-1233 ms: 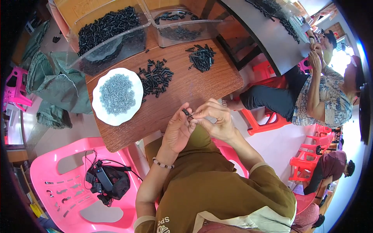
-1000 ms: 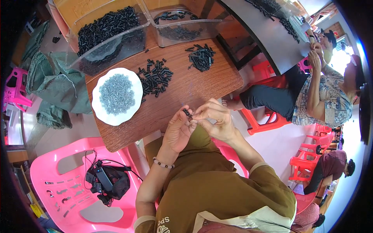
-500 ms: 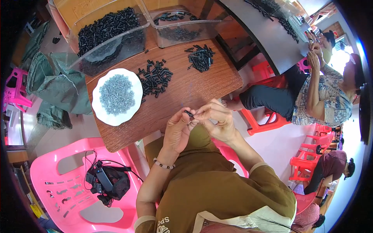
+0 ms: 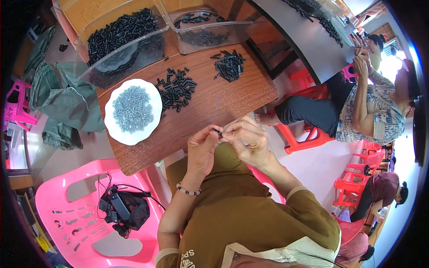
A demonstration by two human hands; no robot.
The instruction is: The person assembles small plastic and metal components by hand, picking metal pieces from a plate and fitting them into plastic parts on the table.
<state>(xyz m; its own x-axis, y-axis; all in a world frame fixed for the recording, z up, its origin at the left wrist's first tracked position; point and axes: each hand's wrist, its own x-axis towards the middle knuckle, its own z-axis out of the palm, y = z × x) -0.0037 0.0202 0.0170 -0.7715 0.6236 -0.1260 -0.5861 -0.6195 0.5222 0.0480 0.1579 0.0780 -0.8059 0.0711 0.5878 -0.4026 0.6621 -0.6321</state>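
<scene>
A small black tubular part (image 4: 216, 132) sits pinched between the thumb and forefinger of my left hand (image 4: 203, 149), just off the table's near edge. My right hand (image 4: 248, 139) meets it from the right, its fingertips closed at the end of the part; whatever they pinch is too small to make out. On the brown wooden table (image 4: 196, 107) beyond lie a pile of short black tubes (image 4: 176, 91) and a pile of longer black pieces (image 4: 229, 65). A white scalloped plate (image 4: 112, 124) holds many small clear pieces (image 4: 132, 108).
Behind the piles stand a clear bin (image 4: 120, 62) full of black parts and another clear bin (image 4: 203, 38) with fewer. A pink chair (image 4: 58, 192) with black cables and a pouch is at lower left. Another person (image 4: 366, 107) sits at the dark table on the right.
Both hands stay together over the same spot, with only slight finger shifts around the black part. The whole view has moved a little; the piles look the same.
</scene>
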